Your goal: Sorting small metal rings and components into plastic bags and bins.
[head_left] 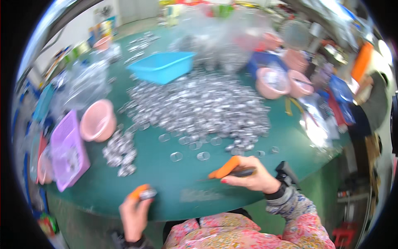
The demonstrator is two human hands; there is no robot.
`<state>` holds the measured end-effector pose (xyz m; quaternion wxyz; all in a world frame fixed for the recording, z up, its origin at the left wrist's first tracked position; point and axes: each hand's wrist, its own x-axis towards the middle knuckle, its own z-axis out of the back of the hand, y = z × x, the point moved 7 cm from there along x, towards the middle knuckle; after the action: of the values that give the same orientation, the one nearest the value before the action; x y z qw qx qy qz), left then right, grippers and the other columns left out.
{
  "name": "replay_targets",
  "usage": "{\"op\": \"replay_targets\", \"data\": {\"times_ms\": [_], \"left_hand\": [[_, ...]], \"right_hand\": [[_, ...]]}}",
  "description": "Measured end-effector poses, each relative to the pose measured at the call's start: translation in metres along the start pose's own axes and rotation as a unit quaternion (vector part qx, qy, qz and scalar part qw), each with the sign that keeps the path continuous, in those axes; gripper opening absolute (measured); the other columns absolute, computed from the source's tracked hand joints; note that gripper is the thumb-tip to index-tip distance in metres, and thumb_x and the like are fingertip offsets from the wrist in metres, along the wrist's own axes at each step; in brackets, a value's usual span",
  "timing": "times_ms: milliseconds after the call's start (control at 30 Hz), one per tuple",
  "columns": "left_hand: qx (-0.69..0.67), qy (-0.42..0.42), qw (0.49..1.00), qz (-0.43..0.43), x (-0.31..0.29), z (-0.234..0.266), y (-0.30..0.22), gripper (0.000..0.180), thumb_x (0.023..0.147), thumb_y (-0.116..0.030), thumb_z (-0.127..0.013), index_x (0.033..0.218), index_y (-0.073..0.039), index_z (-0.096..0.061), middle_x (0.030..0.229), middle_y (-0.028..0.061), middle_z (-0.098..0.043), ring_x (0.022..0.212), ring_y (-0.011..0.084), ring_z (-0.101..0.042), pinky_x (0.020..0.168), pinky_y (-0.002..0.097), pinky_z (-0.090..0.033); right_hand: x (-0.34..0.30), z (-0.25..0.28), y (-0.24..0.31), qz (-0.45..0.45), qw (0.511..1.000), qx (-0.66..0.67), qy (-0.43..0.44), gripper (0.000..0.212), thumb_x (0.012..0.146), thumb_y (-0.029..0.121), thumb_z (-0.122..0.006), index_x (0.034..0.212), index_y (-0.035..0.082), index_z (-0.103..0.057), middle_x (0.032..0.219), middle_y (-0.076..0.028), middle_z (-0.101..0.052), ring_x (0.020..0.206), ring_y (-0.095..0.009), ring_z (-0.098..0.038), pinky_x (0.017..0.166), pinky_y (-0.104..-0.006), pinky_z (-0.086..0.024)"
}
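My left hand (133, 213), an orange cover on a fingertip, is closed over the table's near edge. It pinches a small shiny metal ring (148, 194). To the right, my right hand (259, 178) is closed on a dark, slender hand tool (243, 172) with a thin tip pointing left; motion blur hides its exact kind. Orange covers sit on fingers of this hand too. Beyond both hands, a wide heap of small silvery rings (199, 106) covers the middle of the green table (174, 176). Several loose rings (203, 156) lie between the heap and my right hand.
A smaller ring pile (120, 151) lies at left, beside a pink basket (98, 121) and a purple basket (83, 159). Behind the heap stand a light-blue bin (161, 68) and clear plastic bags (224, 37). Pink bowls (271, 89) stand at right, near another person's arm (365, 89).
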<state>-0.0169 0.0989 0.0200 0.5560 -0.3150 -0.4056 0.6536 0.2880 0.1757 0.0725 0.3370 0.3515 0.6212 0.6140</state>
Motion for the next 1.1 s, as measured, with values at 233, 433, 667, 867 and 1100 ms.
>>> {"op": "replay_targets", "data": {"times_ms": [233, 433, 667, 867, 1100], "left_hand": [[0.462, -0.140, 0.862, -0.159, -0.012, 0.078, -0.069, 0.026, 0.087, -0.010, -0.066, 0.111, 0.000, -0.063, 0.093, 0.0196, -0.060, 0.086, 0.0358, -0.057, 0.078, 0.0436, -0.046], [0.385, 0.030, 0.918, -0.094, -0.008, 0.049, -0.033, 0.020, 0.091, -0.011, -0.061, 0.103, 0.005, -0.064, 0.091, 0.0204, -0.064, 0.082, 0.0371, -0.060, 0.076, 0.0424, -0.048], [0.456, -0.031, 0.880, -0.126, -0.005, 0.022, -0.013, 0.024, 0.094, -0.016, -0.058, 0.113, -0.004, -0.065, 0.101, 0.0204, -0.063, 0.091, 0.0368, -0.059, 0.080, 0.0409, -0.047], [0.202, -0.166, 0.965, -0.017, 0.008, 0.051, 0.000, 0.034, 0.085, 0.005, -0.061, 0.119, 0.000, -0.062, 0.104, 0.0104, -0.061, 0.086, 0.0153, -0.060, 0.078, 0.0287, -0.049], [0.078, -0.269, 0.959, 0.033, 0.018, 0.083, 0.086, 0.034, 0.078, -0.006, -0.075, 0.111, -0.005, -0.066, 0.089, 0.0069, -0.066, 0.075, 0.0138, -0.062, 0.070, 0.0269, -0.050]], "right_hand": [[-0.072, 0.059, -0.008, 0.030, 0.988, -0.050, -0.142, 0.021, 0.085, 0.005, -0.070, 0.106, -0.001, -0.066, 0.102, -0.009, -0.071, 0.090, -0.011, -0.065, 0.086, -0.0273, -0.050], [-0.154, 0.149, -0.001, 0.037, 0.934, -0.122, -0.334, 0.017, 0.087, 0.007, -0.068, 0.103, 0.001, -0.067, 0.096, -0.004, -0.070, 0.086, -0.011, -0.065, 0.079, -0.0267, -0.052], [-0.248, 0.295, 0.004, 0.058, 0.759, -0.254, -0.597, 0.017, 0.095, 0.014, -0.058, 0.098, 0.002, -0.069, 0.091, -0.002, -0.066, 0.070, -0.008, -0.055, 0.065, -0.0239, -0.046], [-0.331, 0.476, -0.051, 0.010, 0.611, -0.534, -0.584, 0.027, 0.085, -0.008, -0.051, 0.106, 0.003, -0.063, 0.106, -0.003, -0.064, 0.099, -0.013, -0.056, 0.087, -0.0226, -0.042], [-0.385, 0.612, -0.107, -0.166, 0.641, -0.595, -0.455, 0.064, 0.072, -0.015, -0.042, 0.134, 0.000, -0.048, 0.135, -0.016, -0.047, 0.125, -0.026, -0.044, 0.102, -0.0298, -0.036]]}}
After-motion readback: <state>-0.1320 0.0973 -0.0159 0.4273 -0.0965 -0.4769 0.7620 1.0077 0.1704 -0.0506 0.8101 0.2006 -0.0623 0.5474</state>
